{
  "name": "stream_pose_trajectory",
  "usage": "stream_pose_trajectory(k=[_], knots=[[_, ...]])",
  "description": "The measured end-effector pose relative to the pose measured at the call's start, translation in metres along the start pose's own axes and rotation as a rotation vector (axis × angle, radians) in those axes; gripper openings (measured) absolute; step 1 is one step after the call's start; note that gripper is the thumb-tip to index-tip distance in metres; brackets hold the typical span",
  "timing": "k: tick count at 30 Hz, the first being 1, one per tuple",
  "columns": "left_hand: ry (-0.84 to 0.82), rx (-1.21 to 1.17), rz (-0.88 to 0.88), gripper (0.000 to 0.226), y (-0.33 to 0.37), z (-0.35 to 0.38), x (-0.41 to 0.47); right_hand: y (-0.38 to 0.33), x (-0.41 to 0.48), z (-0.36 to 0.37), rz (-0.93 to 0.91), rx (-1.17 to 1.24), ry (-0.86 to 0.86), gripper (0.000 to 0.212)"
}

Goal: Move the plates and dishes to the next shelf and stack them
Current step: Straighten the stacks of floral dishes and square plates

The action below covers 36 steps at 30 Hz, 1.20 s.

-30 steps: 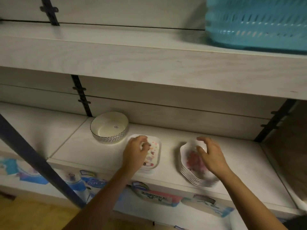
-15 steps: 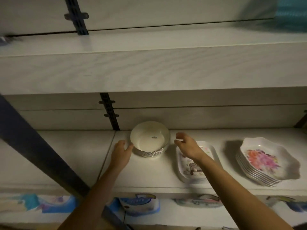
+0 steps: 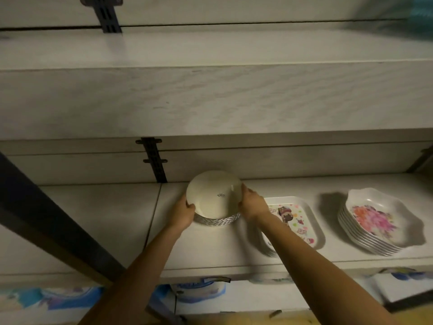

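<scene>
On the lower shelf [image 3: 210, 252], left to right: bowl [image 3: 214, 195], gripped between left hand [image 3: 184, 213] and right hand [image 3: 251, 204]; stack of trays [image 3: 297, 216] just beside it; stack of plates [image 3: 372, 219] farthest right. Behind the bowl, to its left, wall bracket [image 3: 154, 160]. Overhead, upper shelf [image 3: 210, 97]. Beneath, packaged goods [image 3: 199, 289].

We find a round cream bowl [image 3: 214, 195] with a small dark mark printed on its inside floor and a silvery woven-look outer wall; its mouth is tipped towards us, and our left hand [image 3: 184, 212] and right hand [image 3: 251, 204] grip its rim on opposite sides; just to its right lies a rounded rectangular plate [image 3: 297, 219], white with small cartoon prints, topping a low stack whose edges show at the near end; further right, apart from it, sits a taller stack of scalloped white plates [image 3: 372, 219] with a pink and orange flower print; all stand on the same pale shelf [image 3: 206, 249].
</scene>
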<state>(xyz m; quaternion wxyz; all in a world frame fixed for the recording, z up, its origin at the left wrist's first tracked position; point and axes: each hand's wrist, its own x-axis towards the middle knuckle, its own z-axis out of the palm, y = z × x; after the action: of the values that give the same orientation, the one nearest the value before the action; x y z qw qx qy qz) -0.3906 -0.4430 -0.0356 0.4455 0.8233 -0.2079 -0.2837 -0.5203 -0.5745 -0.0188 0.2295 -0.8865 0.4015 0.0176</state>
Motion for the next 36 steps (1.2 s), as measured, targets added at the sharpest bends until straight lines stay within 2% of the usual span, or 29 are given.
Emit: stream_pose_trajectory(k=[13, 17, 19, 21, 22, 24, 26, 28, 32, 36], knots=[[0.058, 0.165, 0.108, 0.042, -0.039, -0.004, -0.07, 0.009, -0.066, 0.022, -0.093, -0.037, -0.022, 0.062], [0.097, 0.282, 0.096, 0.051, -0.04, -0.002, -0.078, 0.012, -0.073, 0.018, -0.101, 0.005, -0.086, 0.061], [0.236, 0.332, 0.215, 0.058, -0.033, 0.005, -0.087, 0.018, -0.075, 0.009, -0.138, 0.112, -0.157, 0.057], [0.328, 0.288, 0.424, 0.052, -0.018, 0.017, -0.102, 0.03, -0.08, -0.005, -0.175, 0.187, -0.126, 0.047], [0.318, 0.264, 0.52, 0.045, -0.01, 0.027, -0.11, 0.04, -0.082, -0.013, -0.168, 0.205, -0.054, 0.044], [0.2, 0.239, 0.634, 0.036, -0.001, 0.051, -0.123, 0.066, -0.083, -0.027, -0.116, 0.227, 0.167, 0.043], [0.022, 0.225, 0.607, 0.035, 0.006, 0.08, -0.134, 0.098, -0.083, -0.038, -0.048, 0.235, 0.297, 0.044], [-0.069, 0.27, 0.549, 0.041, 0.012, 0.111, -0.138, 0.129, -0.083, -0.044, 0.039, 0.215, 0.247, 0.049], [-0.09, 0.291, 0.28, 0.055, 0.026, 0.155, -0.133, 0.168, -0.093, -0.04, 0.118, 0.188, -0.045, 0.058], [0.006, 0.231, 0.163, 0.054, 0.03, 0.175, -0.126, 0.178, -0.097, -0.037, 0.096, 0.328, -0.111, 0.044]])
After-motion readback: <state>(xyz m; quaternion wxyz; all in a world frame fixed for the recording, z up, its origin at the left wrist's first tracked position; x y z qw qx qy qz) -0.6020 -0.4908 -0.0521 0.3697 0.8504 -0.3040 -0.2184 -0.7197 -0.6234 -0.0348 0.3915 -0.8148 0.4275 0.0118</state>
